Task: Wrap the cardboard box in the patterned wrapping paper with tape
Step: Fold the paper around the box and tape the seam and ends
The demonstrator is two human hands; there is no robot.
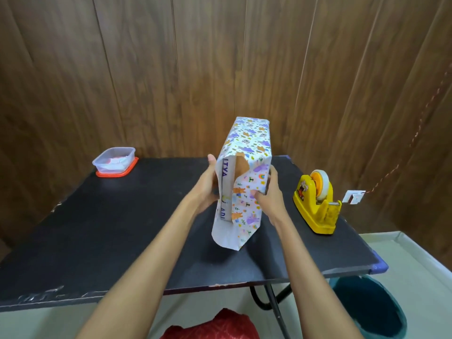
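Against wood-panelled walls, above the middle of the black surface [117,216], the left hand [207,184] clasped the upended cardboard box [241,165] in its grip and the right hand [267,194] pinched its wrapping paper [247,140], whose loose near flap could spring open, the tape dispenser [315,206] sitting off by the right edge.

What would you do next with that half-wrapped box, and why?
Probably fold the loose flaps of the wrapping paper over the near end of the cardboard box, where bare board shows. Both the left hand and right hand grip the box, so the tape dispenser must wait.
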